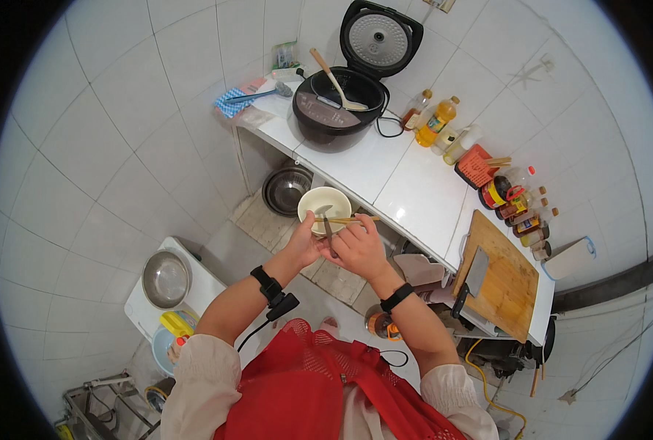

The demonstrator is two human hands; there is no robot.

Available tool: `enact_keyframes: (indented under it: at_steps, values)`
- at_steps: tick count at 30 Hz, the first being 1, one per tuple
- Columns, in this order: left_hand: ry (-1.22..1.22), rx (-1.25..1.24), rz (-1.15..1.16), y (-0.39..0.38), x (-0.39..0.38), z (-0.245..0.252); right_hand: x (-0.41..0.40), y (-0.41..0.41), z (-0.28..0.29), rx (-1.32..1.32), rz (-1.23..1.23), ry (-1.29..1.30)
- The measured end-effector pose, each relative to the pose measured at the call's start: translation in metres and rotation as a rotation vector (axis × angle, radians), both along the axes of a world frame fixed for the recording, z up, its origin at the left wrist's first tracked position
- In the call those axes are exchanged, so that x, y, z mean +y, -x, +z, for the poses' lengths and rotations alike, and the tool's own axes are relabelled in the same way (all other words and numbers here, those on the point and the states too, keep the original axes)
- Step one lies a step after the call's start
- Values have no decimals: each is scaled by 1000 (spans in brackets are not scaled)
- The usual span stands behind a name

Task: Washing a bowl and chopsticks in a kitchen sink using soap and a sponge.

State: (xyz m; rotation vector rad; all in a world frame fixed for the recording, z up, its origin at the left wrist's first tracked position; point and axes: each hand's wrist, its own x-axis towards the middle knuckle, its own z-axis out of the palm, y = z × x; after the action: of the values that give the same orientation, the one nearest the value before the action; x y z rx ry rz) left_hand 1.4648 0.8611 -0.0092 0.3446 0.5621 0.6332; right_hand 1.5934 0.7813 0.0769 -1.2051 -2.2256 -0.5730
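Observation:
A cream bowl (311,201) is held out in front of me over the floor. My left hand (303,245) grips its near left side, thumb at the rim. My right hand (359,245) is closed around wooden chopsticks (341,220), which lie across the bowl's near side. A metal spoon (328,228) with a dark handle rests with its head over the bowl; its handle runs down between my hands. The lower fingers of both hands meet under the bowl's near edge, and which fingers hold the spoon is hidden.
On the white-tiled counter (378,165), a rice cooker (326,132) has its lid up and a ladle (334,82) inside. Bottles (436,121) line the wall. A cleaver (476,272) lies on a wooden cutting board (505,291). Left, a steel bowl (165,279) sits on a white table (139,305).

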Motion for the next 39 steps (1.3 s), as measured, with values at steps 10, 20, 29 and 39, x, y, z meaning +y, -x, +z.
enact_keyframes:
  at_steps: [10,20,29,39]
  values:
    - [35,5,120,13,-1,-14,-4,15,-26,17,-113,92]
    - [-5,75,133,25,-1,-24,-2,27,-54,-19,-109,-28]
    - [-82,69,89,35,1,-24,-3,42,-48,50,-145,-36]
    - [-35,-5,64,40,5,-19,-5,52,-49,62,-181,7]
